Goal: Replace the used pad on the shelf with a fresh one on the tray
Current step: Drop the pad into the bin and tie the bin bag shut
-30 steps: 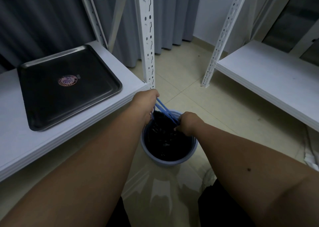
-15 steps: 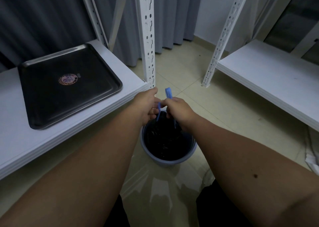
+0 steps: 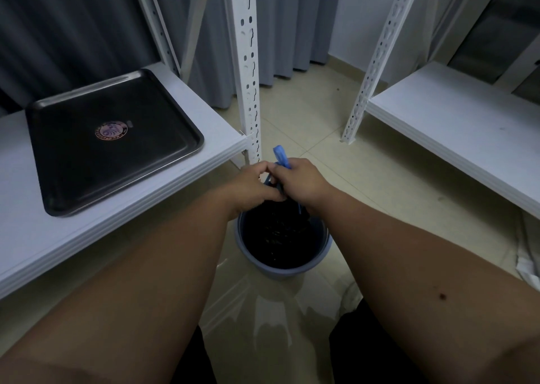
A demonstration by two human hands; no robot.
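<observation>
A dark metal tray [image 3: 73, 196] with a round sticker at its middle lies on the white shelf [image 3: 213, 138] at the left; nothing lies on it. No pad is visible anywhere. On the floor below stands a blue bin [image 3: 280, 266] lined with a black bag [image 3: 280, 237]. My left hand [image 3: 251, 185] and my right hand [image 3: 301, 182] meet above the bin's far rim. Both grip the bag's blue drawstring [image 3: 281, 156], one end of which sticks up between them.
A white slotted upright [image 3: 248, 62] stands just behind my hands. A second white shelf [image 3: 455, 126] with its own slanted upright [image 3: 377, 56] is at the right. Grey curtains hang behind. The floor is glossy beige tile.
My hands were apart, stretching the blue drawstring across the bin. They have come together above its far rim, and one end of the string now stands upright.
</observation>
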